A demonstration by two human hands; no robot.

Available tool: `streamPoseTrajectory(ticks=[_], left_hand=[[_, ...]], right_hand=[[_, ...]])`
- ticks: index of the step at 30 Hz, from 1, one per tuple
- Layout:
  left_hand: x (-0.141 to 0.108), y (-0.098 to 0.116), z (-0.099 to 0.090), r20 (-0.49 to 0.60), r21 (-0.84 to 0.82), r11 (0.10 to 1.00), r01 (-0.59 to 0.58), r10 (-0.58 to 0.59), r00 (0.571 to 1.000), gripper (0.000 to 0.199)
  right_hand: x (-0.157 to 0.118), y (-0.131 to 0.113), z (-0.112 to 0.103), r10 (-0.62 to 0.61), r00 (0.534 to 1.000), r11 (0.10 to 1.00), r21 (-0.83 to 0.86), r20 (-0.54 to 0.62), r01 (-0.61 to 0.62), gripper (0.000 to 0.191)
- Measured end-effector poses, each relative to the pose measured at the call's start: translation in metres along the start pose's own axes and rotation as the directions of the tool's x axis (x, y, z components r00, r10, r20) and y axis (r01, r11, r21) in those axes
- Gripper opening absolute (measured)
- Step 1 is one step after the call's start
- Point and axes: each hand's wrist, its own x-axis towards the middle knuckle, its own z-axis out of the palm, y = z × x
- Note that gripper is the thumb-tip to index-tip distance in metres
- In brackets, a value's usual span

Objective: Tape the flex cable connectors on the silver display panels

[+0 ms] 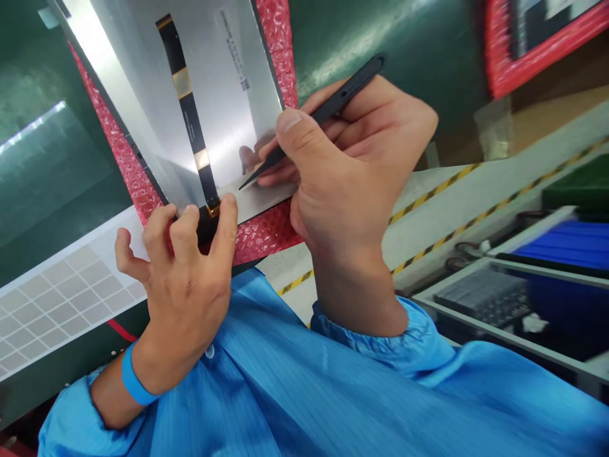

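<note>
A silvery display panel lies back side up on pink bubble wrap. Down its middle runs a black and gold flex cable. My left hand is at the panel's near edge, its fingers bent but spread apart. Its index fingertip rests beside the cable's lower end, and nothing shows in its grasp. Between thumb and fingers, my right hand holds black tweezers. Their tip points down left, over or on the panel just right of the cable; contact I cannot tell.
The dark green tabletop has a sheet of grey square stickers at left. Another bubble-wrapped item sits at top right. Beyond the edge are yellow-black floor stripes and a rack with a blue bin.
</note>
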Motion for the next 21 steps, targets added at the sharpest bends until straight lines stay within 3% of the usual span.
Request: streamPoseTrajectory(ticks=[4,8,12,15,18,21], left_hand=[[-0.005,-0.003,-0.003,0.037,-0.05,0.998,0.03,-0.028,0.999,0.055],[-0.014,-0.008,-0.009,0.047,-0.052,0.997,0.063,-0.06,0.997,0.058],[-0.02,-0.009,-0.014,0.003,0.036,0.998,0.056,-0.056,0.998,0.053],[-0.024,-0.013,-0.018,-0.101,0.064,0.998,-0.01,0.017,0.995,0.037],[-0.035,-0.032,-0.025,-0.199,-0.016,0.997,-0.071,0.066,0.978,0.027],[-0.052,-0.063,-0.031,-0.185,-0.066,0.997,-0.029,0.016,0.983,0.04]], right_hand=[[-0.001,0.003,0.004,-0.029,0.995,0.999,0.02,-0.094,0.031,0.02],[-0.002,0.007,0.005,-0.01,0.994,1.0,-0.017,-0.105,0.008,0.02],[0.001,0.019,0.004,-0.04,0.991,0.999,-0.006,-0.126,0.04,0.021],[0.004,0.025,0.0,-0.056,0.991,0.998,0.025,-0.119,0.06,0.024],[0.002,0.018,0.0,-0.056,0.993,0.993,0.099,-0.103,0.066,0.023],[-0.01,0.0,0.012,-0.075,0.996,0.986,0.142,-0.051,0.082,0.021]])
